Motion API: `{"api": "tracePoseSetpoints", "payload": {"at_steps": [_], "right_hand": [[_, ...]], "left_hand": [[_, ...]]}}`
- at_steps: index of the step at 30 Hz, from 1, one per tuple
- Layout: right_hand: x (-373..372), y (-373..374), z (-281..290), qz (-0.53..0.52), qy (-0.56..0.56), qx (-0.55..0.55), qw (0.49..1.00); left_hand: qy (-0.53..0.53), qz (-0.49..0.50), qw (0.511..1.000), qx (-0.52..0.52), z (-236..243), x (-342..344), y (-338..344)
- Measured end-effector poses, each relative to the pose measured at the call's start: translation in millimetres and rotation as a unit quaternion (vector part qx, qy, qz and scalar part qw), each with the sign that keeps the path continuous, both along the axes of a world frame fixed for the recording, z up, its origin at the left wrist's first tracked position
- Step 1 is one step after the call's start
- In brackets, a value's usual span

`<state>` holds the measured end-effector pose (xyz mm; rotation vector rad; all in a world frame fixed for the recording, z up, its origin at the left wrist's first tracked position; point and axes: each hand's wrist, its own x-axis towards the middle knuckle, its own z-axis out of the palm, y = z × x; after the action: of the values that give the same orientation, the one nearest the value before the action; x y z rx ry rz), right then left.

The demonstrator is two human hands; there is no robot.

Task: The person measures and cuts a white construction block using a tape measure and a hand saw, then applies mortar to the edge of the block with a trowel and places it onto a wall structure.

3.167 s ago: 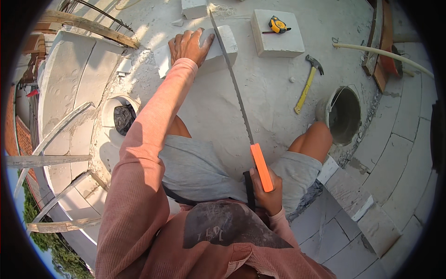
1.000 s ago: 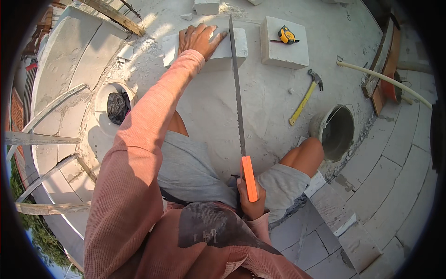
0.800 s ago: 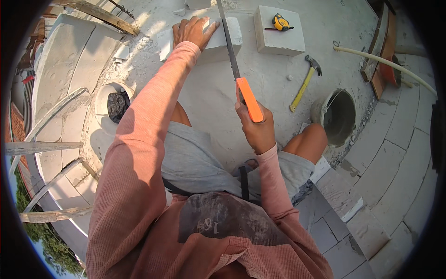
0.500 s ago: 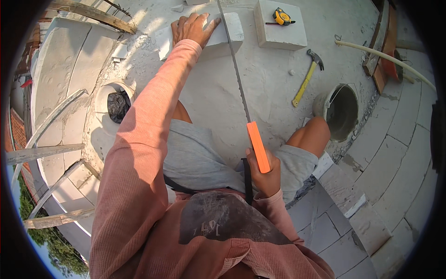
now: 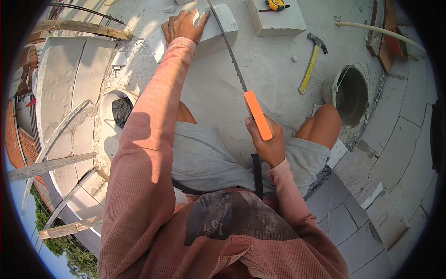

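My right hand is closed round the orange handle of a hand saw. Its long dark blade runs up and away, lying across a white lightweight block near the top of the view. On top of that block, left of the blade, rests my left hand, fingers spread and pressing on the surface. A second white block stands to the right, with a yellow and black tape measure and a thin dark pencil-like stick on it. The blade's far end is cut off by the frame.
A claw hammer with a yellow handle lies on the dusty floor at right, near a grey bucket. At left stands a white bucket with black plastic inside. Block walls curve along both sides, with wooden poles at left.
My right hand has pushed the saw forward, away from my body, so the handle is now closer to the block. My left hand stays on the block. The view has shifted slightly.
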<state>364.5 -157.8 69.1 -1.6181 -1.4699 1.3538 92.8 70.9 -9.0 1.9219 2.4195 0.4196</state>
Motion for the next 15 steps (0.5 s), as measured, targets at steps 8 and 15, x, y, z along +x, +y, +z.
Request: {"api": "tracePoseSetpoints", "payload": {"at_steps": [8,15], "right_hand": [[14,-106,-21,-0.071,0.021,0.067,0.995],[-18,23,-46,-0.026,0.051,-0.038,0.998]], "left_hand": [[0.024,0.003,1.000,-0.012,7,-3,0],[-0.016,-0.025,1.000,0.000,-4,4,0]]}}
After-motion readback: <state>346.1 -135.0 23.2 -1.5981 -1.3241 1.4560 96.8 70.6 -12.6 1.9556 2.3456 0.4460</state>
